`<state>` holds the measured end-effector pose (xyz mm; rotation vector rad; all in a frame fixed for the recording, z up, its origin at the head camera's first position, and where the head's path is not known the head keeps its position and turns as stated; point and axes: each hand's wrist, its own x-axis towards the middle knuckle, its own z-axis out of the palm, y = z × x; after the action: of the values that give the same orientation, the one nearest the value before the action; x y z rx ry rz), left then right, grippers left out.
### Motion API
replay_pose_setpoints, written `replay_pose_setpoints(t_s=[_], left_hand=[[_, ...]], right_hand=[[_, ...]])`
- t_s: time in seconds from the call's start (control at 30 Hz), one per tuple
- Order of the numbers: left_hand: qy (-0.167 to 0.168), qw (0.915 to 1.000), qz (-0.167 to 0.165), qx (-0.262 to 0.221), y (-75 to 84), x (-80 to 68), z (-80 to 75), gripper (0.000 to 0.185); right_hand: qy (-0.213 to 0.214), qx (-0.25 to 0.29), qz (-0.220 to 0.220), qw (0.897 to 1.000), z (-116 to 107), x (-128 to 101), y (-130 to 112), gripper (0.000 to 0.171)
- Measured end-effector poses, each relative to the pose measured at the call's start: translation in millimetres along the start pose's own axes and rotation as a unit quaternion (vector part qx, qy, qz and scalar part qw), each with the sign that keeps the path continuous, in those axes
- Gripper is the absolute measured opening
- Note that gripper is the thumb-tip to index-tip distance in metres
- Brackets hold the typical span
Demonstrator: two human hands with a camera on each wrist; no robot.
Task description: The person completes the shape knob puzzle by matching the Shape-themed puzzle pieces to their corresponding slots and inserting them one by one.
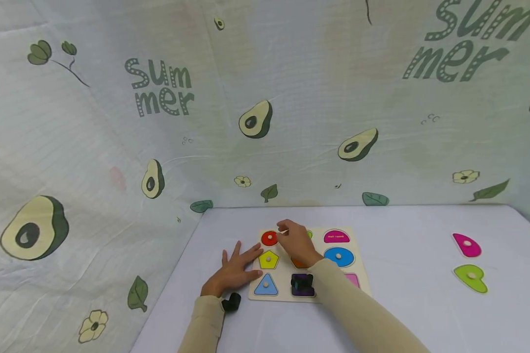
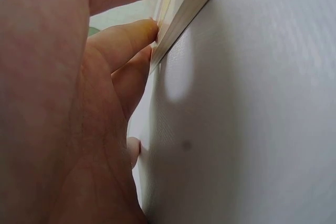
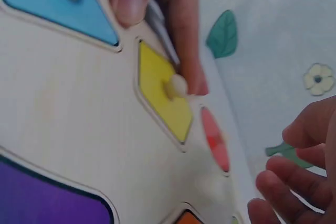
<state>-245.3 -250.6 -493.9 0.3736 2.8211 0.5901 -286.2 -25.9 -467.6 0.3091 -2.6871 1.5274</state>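
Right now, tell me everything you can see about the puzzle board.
The puzzle board looks like pale wood and lies flat on the white table. Coloured knobbed shapes fill its cut-outs: red circle, yellow pentagon, blue triangle, purple piece and others. The left hand rests flat against its left edge; the right hand hovers over its top.

The backdrop cloth (image 1: 291, 98) reads "sum mer" twice, in dotted green letters: once up and left of the hands, once far up to their right. The magenta half-round piece (image 1: 336, 237) just right of the right hand (image 1: 297, 242) bears small lettering too tiny to read.
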Motion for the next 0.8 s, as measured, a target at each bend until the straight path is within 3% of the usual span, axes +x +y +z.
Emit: replay_pose_setpoints(t_s=[0.47,0.8], left_hand=[[0.008,1.0000,-0.001,-0.005,3.2,-2.3,0.7,0.070],[0.012,0.9998,0.009,-0.010,3.3,-5.3,-1.3,0.070]], right_hand=[[0.023,0.004,-0.007,1.000,-35.1,-30.7,-6.1,0.032],[0.040,-0.006,-0.018,0.999,-58.4,-47.5,3.9,0.030]])
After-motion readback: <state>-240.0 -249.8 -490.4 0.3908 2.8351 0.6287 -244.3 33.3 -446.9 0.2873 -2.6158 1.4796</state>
